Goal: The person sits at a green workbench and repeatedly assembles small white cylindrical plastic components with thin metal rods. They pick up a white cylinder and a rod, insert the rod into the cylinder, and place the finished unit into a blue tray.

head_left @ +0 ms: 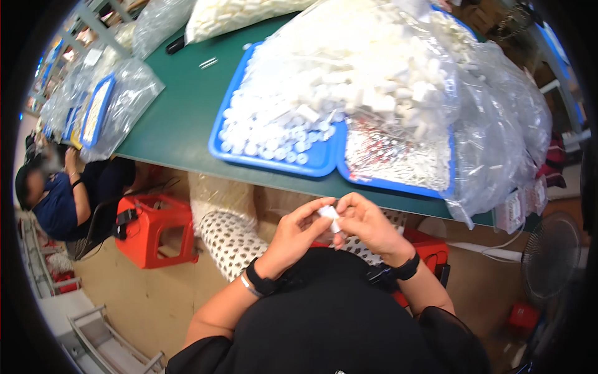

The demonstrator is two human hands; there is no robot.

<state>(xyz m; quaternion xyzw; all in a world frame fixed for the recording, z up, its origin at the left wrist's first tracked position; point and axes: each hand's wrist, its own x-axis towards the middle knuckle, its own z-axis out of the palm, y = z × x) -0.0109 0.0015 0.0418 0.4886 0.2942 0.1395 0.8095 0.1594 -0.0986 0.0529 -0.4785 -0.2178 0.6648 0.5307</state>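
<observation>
White piece: a small, blocky white piece (332, 218) is up between the two hands, in front of the black-clad torso and just off the near edge of the counter (171, 118), not resting on it
Left hand: the left hand (298, 232) has thumb and forefinger drawn close together on the white piece, from its left side
Right hand: the right hand (374, 227) meets it from the other side, thumb and fingertips gathered narrowly on the piece; the exact finger contact is too small to tell
Handling: likely very light and stiff, probably smooth plastic, so it could slip or spin if pinched at a corner; breakage seems a minor worry, though thin edges might chip
Where to hold: best taken by two opposite flat sides with thumb and forefinger pads, leaving the ends free
Left tray: a blue tray (268, 167) with round white caps (265, 149) toward its near side
Right tray: a second blue tray (398, 185), just beside the first, with small slender metallic-looking parts (405, 159), some reddish
Heap: a big pile of white pieces (374, 81) lies over the far part of both trays, with clear plastic bags (492, 137) to its right
</observation>
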